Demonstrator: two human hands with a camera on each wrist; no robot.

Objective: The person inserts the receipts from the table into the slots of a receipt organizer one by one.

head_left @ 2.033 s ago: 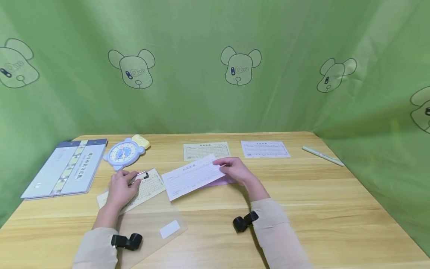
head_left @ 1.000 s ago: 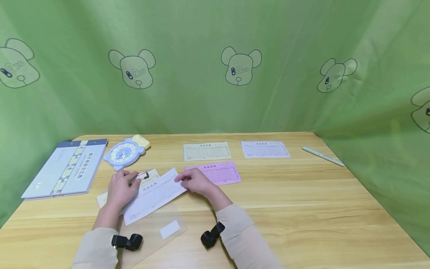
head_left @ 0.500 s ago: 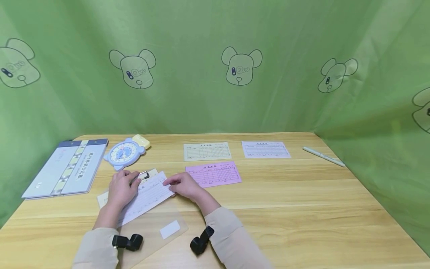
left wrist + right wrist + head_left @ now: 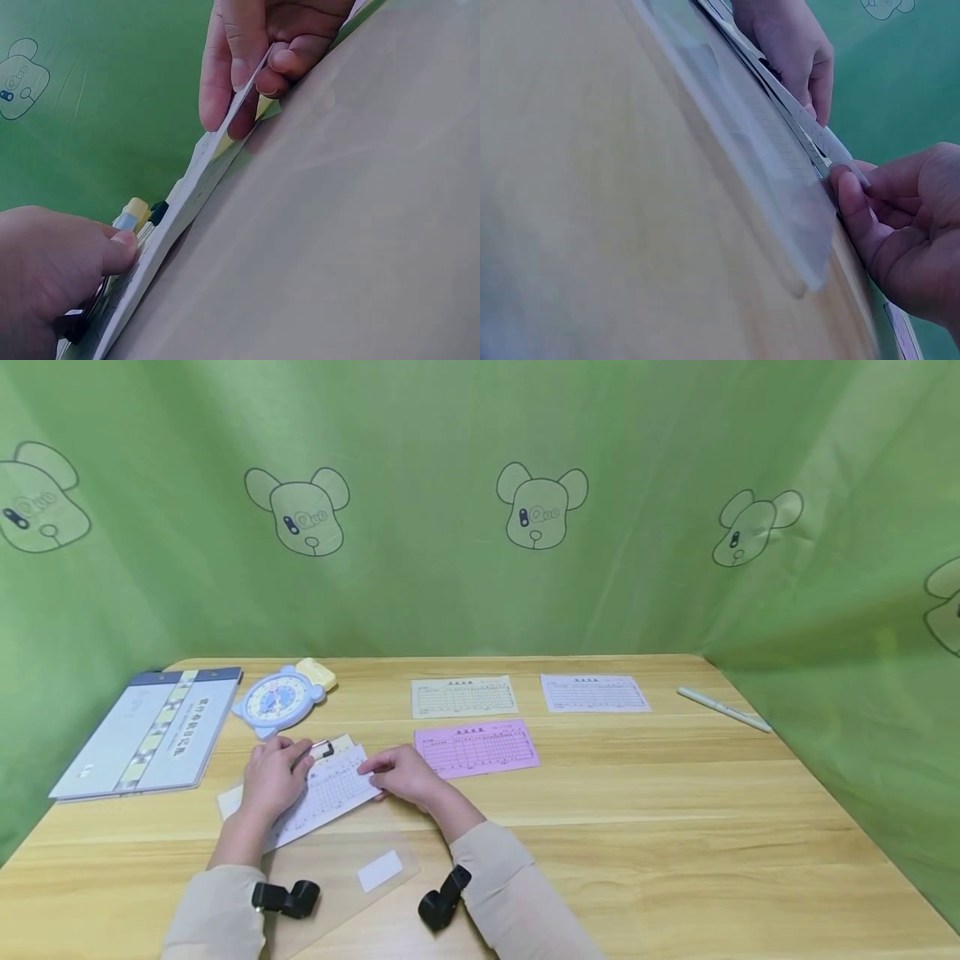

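Observation:
In the head view, my left hand (image 4: pixel 273 781) grips the metal clip (image 4: pixel 324 750) at one edge of a see-through clipboard (image 4: pixel 330 877). A cream printed form (image 4: pixel 341 743) lies on the board by the clip. Over it lies a white printed form (image 4: pixel 322 797), its far edge close to the clip. My right hand (image 4: pixel 405 774) pinches this white form at its right end between thumb and fingers. In the left wrist view, the white form (image 4: pixel 169 225) stands slightly apart from the sheet beneath. My left hand hides part of the clip and the forms' left ends.
A pink form (image 4: pixel 476 748), a pale green form (image 4: pixel 463 697) and another white form (image 4: pixel 595 693) lie farther back. A pen (image 4: pixel 723 710) is at the right. A blue toy clock (image 4: pixel 277 700), a yellow block (image 4: pixel 317 673) and a ledger book (image 4: pixel 150 735) are at the left.
My right hand has carried the white form left and nearer, from over the pink form onto the clipboard, uncovering the pink one. My left hand has stayed at the clip.

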